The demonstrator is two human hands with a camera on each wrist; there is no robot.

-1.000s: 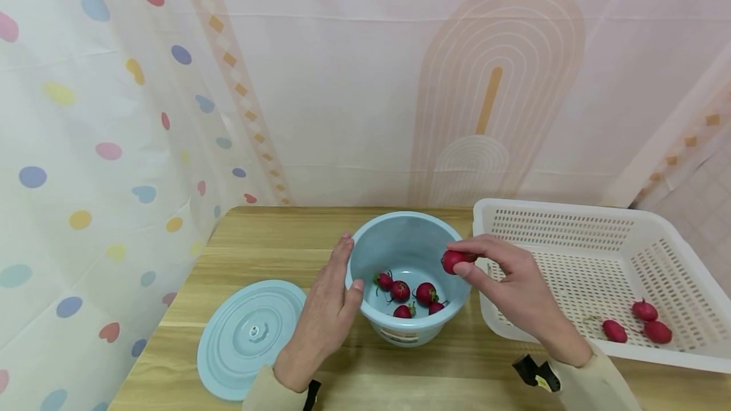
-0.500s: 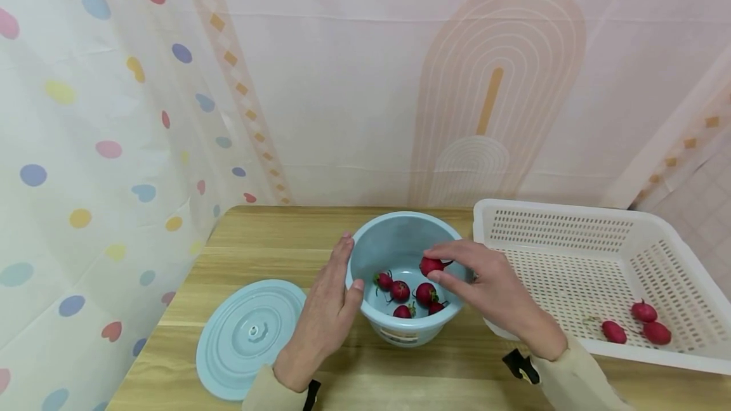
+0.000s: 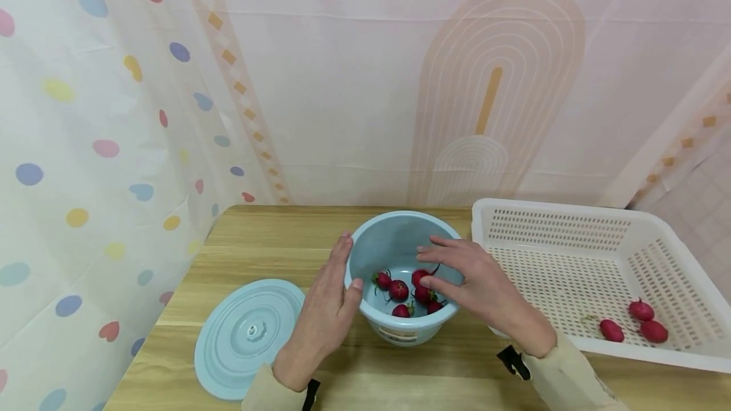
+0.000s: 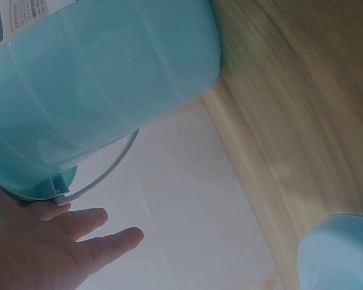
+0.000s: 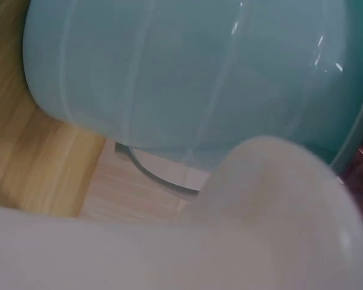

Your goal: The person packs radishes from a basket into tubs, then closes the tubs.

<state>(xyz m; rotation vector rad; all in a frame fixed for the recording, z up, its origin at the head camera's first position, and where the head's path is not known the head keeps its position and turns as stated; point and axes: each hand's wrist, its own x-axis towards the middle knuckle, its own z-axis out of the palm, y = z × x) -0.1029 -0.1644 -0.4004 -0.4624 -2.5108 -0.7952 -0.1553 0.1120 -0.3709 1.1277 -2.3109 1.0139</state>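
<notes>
A light blue pot [image 3: 365, 252] stands on the wooden table [image 3: 268, 233] with several red radishes [image 3: 398, 289] at its bottom. My left hand [image 3: 337, 290] lies flat against the pot's left wall, fingers straight and thumb on the rim. My right hand [image 3: 445, 265] reaches over the pot's right rim with its fingers stretched out. One radish [image 3: 421, 276] sits just off its thumb tip, inside the pot. The left wrist view shows the pot's outer wall [image 4: 109, 72] and my left fingers [image 4: 78, 241]. In the right wrist view the pot's wall [image 5: 199, 72] fills the frame.
The pot's blue lid [image 3: 248, 335] lies flat on the table to the left. A white slotted basket [image 3: 571, 214] stands right of the pot, with three radishes [image 3: 612, 330] in its near right corner. Patterned curtains close in the back and left.
My right hand brought a pinched radish from the pot's right rim leftward and down into the pot, then spread its fingers. The left hand has stayed against the pot.
</notes>
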